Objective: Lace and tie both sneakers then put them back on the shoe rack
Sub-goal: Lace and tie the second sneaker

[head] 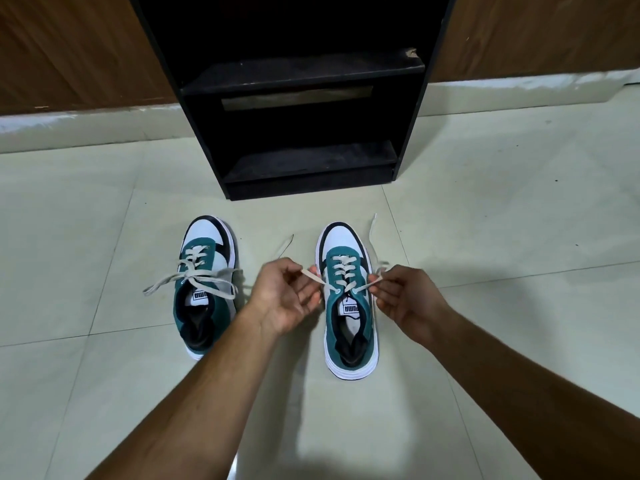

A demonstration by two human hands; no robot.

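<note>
Two teal, white and black sneakers stand on the tiled floor, toes toward the black shoe rack [304,98]. The left sneaker [207,289] has its grey lace tied in a bow across the tongue. The right sneaker [349,306] is laced, with both lace ends loose. My left hand [287,296] pinches the left lace end beside that shoe, and the end trails off toward the rack. My right hand [405,299] pinches the right lace end on the shoe's other side; its tip lies on the floor further ahead.
The shoe rack has two dark shelves with nothing on them, straight ahead of the sneakers. Brown wooden panels [69,53] line the wall on both sides of it. Pale floor tiles [502,202] spread around the shoes.
</note>
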